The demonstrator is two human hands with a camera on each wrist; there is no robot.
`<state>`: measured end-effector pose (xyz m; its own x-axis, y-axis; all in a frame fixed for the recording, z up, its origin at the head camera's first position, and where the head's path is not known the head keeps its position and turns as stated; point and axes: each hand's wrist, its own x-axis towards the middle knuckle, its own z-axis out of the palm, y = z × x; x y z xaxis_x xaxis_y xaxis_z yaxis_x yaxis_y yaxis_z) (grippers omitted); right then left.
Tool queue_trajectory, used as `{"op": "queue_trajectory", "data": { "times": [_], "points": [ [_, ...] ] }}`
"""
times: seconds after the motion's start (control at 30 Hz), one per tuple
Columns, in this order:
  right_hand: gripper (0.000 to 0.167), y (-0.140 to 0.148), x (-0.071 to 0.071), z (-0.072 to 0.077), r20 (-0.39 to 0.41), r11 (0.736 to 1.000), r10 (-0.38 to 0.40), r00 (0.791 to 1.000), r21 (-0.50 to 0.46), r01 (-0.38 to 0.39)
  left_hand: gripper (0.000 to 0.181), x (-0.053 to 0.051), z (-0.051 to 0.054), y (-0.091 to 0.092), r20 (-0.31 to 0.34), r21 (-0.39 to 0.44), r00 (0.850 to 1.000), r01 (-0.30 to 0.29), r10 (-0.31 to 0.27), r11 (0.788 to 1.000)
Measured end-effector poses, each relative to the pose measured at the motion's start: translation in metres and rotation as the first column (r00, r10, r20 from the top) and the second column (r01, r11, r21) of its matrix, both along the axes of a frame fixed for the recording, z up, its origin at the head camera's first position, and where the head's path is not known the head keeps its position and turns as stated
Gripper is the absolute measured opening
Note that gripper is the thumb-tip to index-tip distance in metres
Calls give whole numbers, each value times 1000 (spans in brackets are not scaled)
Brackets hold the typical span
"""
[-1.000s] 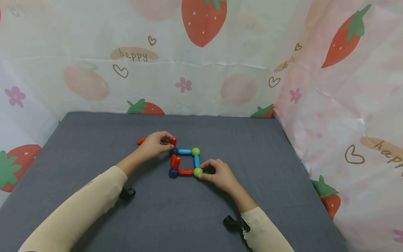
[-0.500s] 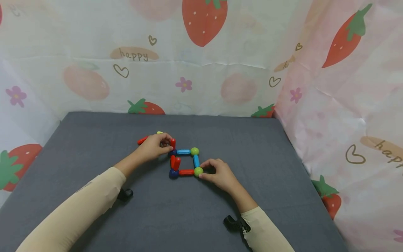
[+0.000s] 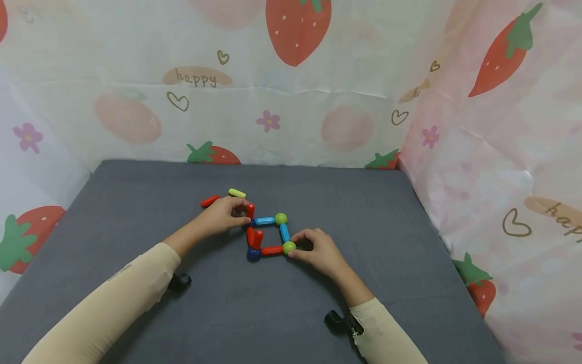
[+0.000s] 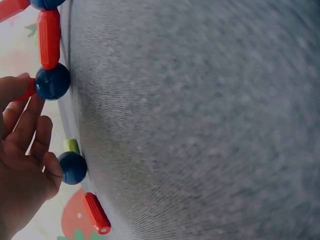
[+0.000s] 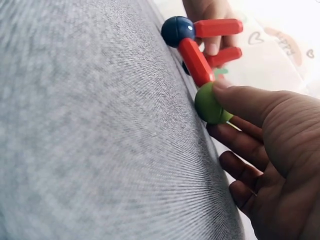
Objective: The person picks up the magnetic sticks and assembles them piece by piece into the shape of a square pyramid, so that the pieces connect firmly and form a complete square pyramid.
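Note:
A four-sided frame of rods and balls lies on the grey cloth, its far side a blue rod [image 3: 265, 221] and its near side a red rod [image 3: 272, 250]. My left hand [image 3: 222, 216] pinches an upright red rod [image 3: 251, 210] at the far-left dark blue ball [image 4: 52, 81]. Another upright red rod [image 3: 257, 239] stands on the near-left blue ball [image 3: 254, 254]. Thumb and fingers of my right hand [image 3: 321, 253] grip the near-right green ball [image 5: 212, 103]. The far-right green ball [image 3: 281, 219] is untouched.
Beyond my left hand lie a loose red rod [image 3: 210, 201] and a yellow-green rod [image 3: 237, 193]. A separate blue ball [image 4: 73, 168] sits by my left little finger in the left wrist view. Printed curtains [image 3: 291, 116] border the grey table [image 3: 364, 212].
My left hand has shifted slightly toward me with the far-left corner, uncovering the yellow-green rod. My right hand keeps its grip on the green ball, and the head view has shifted a little.

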<state>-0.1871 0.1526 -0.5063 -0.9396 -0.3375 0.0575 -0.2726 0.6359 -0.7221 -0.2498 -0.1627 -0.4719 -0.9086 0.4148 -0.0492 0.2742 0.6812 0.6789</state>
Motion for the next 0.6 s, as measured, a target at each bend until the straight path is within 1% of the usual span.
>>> {"op": "queue_trajectory", "data": {
  "times": [0.1,0.27,0.4,0.53,0.6],
  "points": [
    [29,-1,0,1,9,1000,-4,1000,-5,4,36,0,-1,-3,11,-28,1000,23,-23,999],
    [28,-1,0,2,29,1000,-9,1000,-18,9,43,-1,-3,-6,37,-70,999,39,-37,997],
    [28,-1,0,6,66,999,-10,998,-40,13,40,0,-3,-8,44,-102,998,52,-48,993],
    [28,-1,-3,10,116,998,-16,993,-63,24,35,5,-2,-9,58,-108,996,69,-63,992],
    [28,-1,-5,12,135,997,-24,991,-65,33,35,8,-1,-10,72,-101,996,66,-59,993]
  ]
}}
